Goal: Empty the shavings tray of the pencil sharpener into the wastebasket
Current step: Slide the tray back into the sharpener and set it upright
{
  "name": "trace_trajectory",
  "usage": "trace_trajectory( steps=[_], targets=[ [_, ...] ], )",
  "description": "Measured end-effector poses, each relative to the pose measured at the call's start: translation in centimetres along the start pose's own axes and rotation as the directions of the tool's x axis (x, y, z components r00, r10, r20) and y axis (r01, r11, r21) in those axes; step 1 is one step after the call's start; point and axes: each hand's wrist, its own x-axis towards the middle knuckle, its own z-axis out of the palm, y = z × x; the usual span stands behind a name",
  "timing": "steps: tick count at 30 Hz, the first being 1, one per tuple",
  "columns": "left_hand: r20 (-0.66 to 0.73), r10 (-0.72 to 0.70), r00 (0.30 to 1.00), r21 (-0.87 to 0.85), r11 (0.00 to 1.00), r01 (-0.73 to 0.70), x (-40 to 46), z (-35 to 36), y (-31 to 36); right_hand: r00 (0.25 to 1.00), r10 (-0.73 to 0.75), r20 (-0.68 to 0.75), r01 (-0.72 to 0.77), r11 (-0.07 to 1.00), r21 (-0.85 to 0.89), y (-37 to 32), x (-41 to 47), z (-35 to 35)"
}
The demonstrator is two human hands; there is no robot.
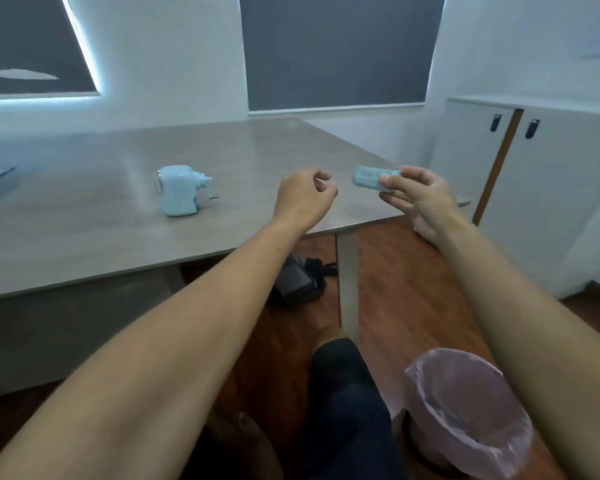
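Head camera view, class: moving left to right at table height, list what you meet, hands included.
Pale blue plastic pencil sharpener standing on the grey table → left hand, loosely curled and empty → pale blue shavings tray → right hand pinching the tray → white cabinet doors.

A grey table (84,216) fills the left and middle of the frame, with a pale blue pencil sharpener (178,190) standing on it left of centre. At lower right, a wastebasket (465,410) with a pinkish liner stands on the reddish wooden floor (406,289).
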Motion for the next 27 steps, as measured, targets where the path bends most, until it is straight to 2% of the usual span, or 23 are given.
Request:
trace_trajectory(
  steps=[6,10,14,16,19,23,27],
  targets=[
    [-0.157,-0.039,0.987,0.170,0.983,0.066,1.9,-8.3,-4.2,0.986,0.043,0.160,-0.033,0.997,-0.066,2.6,1.7,7.3],
    [-0.231,-0.003,0.973,0.329,0.941,0.081,3.3,-12.1,-7.3,0.974,0.076,0.213,-0.033,0.980,-0.197,5.3,2.7,11.1],
    [-0.256,-0.040,0.966,0.456,0.876,0.157,5.3,-14.7,-9.8,0.964,0.098,0.249,-0.011,0.944,-0.329,7.6,3.4,13.9],
    [-0.210,-0.065,0.976,0.488,0.857,0.163,6.8,-15.7,-10.8,0.956,0.113,0.272,-0.003,0.926,-0.377,8.6,4.0,15.0],
    [-0.021,-0.140,0.990,0.540,0.832,0.129,8.7,-16.7,-11.8,0.945,0.133,0.300,-0.003,0.918,-0.397,9.5,4.7,16.3],
    [0.197,-0.230,0.953,0.622,0.781,0.060,10.5,-16.5,-13.0,0.941,0.157,0.298,-0.010,0.897,-0.442,10.3,5.9,17.5],
    [0.269,-0.224,0.937,0.660,0.751,-0.010,11.5,-15.9,-13.8,0.929,0.171,0.329,0.020,0.864,-0.503,10.5,6.8,18.2]
  ],
)
